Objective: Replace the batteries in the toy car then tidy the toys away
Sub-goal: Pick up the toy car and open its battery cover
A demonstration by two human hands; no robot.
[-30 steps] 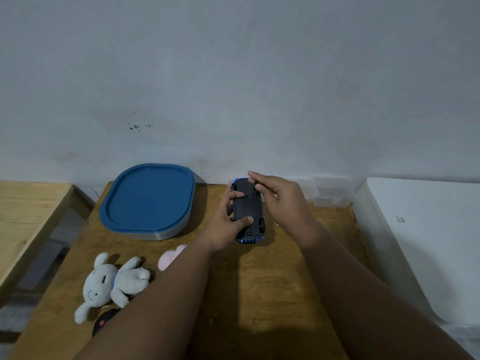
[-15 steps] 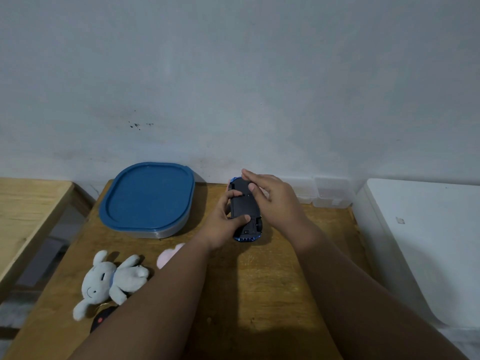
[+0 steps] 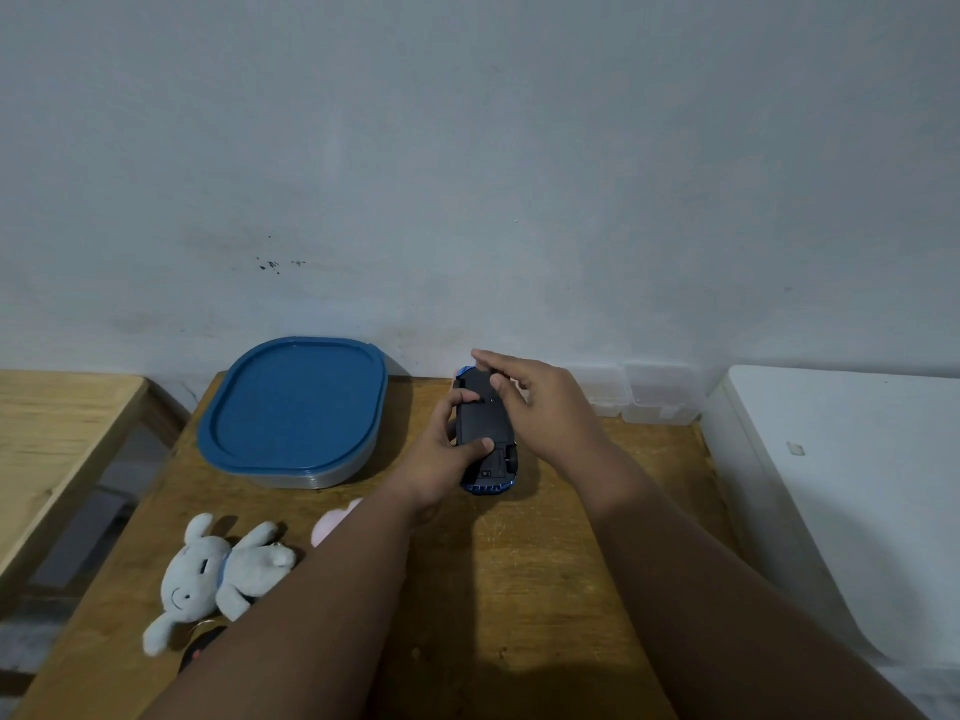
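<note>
The blue toy car [image 3: 485, 433] lies upside down on the wooden table [image 3: 545, 563], its black underside facing up. My left hand [image 3: 441, 459] grips its left side, thumb across the underside. My right hand [image 3: 540, 402] rests over the far right part of the car, fingertips on the black underside near the far end. A grey plush bunny [image 3: 218, 574] lies at the near left. A pink soft toy [image 3: 332, 522] shows beside my left forearm, partly hidden. A small black object with a red spot [image 3: 200, 649] sits under the bunny.
A blue-lidded container [image 3: 296, 407] stands at the far left of the table. Two small clear plastic boxes [image 3: 654, 392] sit against the wall at the far right. A white surface [image 3: 857, 485] borders the table's right edge; another wooden table [image 3: 52, 439] lies left.
My right hand has slid a little towards the far end of the car's underside. My left hand keeps its hold on the car.
</note>
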